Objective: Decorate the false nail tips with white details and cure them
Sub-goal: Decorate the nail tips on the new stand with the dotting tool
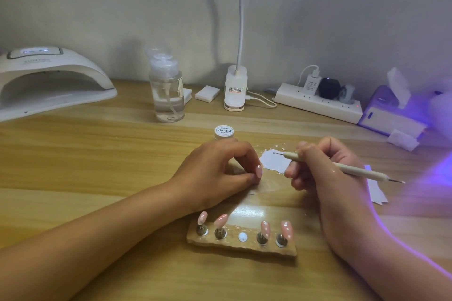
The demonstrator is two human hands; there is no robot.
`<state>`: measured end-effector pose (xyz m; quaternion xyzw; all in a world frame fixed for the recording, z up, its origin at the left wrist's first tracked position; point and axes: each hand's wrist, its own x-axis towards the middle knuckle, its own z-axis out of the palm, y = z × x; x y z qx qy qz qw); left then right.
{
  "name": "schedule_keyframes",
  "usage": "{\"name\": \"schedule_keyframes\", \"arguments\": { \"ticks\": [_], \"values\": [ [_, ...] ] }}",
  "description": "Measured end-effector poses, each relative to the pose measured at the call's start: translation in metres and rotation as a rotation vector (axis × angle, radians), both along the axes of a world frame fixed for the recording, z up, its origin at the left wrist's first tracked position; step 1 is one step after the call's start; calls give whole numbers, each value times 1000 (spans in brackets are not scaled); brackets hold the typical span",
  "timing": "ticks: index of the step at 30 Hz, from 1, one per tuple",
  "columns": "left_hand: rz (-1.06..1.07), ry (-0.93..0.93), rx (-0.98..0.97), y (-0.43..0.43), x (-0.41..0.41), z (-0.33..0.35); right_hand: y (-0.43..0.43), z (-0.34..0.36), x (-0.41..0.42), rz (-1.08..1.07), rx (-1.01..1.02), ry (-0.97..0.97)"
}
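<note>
1. Reading "Painted", the lid of one jar (223, 131) faces up on the bench (97, 154) just behind the left grip (217, 171); the lamp (44, 76) shows "SUN", the rest blurred.
2. Four pink tips (220, 219) stand on the stand (242, 248).
3. The left grip pinches a fifth tip (258, 170) between thumb and fingertip.
4. The right grip (325, 171) is closed round one pen (342, 167), whose point lies over white paint (271, 161), near the fifth tip.

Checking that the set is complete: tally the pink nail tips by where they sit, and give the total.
Pink tips on pegs of the wooden stand: 4
Held pink tip, in the left hand: 1
Total: 5
</note>
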<state>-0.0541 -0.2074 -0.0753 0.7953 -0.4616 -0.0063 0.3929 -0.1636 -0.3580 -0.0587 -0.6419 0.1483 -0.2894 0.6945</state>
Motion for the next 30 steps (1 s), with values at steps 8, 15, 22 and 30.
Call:
{"name": "schedule_keyframes", "arguments": {
  "ticks": [8, 15, 22, 30],
  "values": [
    [-11, 17, -18, 1, -1, 1, -15, 3, 3, -101, -261, 125],
    [-6, 14, -15, 0, -1, 1, -19, -6, 5, -68, -577, 362],
    [-5, 16, -8, 1, -1, 1, -20, 1, 5, -131, -174, 95],
    [-2, -8, -5, 0, 0, 0, 7, -2, 3, 116, -59, 115]
  ]
}}
